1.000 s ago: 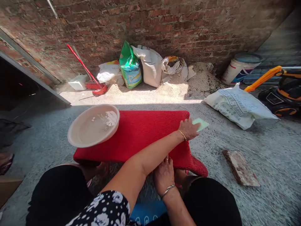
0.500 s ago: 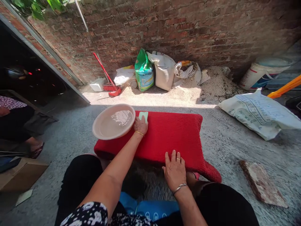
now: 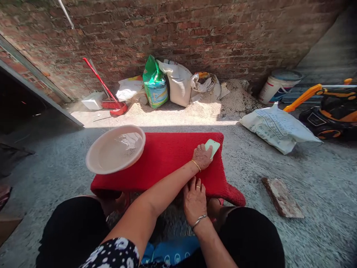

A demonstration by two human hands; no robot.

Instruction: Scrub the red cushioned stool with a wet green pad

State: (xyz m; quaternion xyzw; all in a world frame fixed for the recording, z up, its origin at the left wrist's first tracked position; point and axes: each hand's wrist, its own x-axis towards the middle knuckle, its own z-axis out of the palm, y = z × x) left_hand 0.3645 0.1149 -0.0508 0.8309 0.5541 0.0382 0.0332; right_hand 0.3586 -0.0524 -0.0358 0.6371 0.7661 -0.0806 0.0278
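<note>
The right hand lies flat, fingers loose, gripping nothing, on the near edge of the nubby red mat. Farther out, the left hand clasps a pale green soap bar pressed to the mat's far right corner; a round basin of water sits left, sacks behind

The middle of the red mat is pretty much open for a hand to slide across. The water-filled basin blocks its left end, and a brick lies on the floor off right, well apart.
</note>
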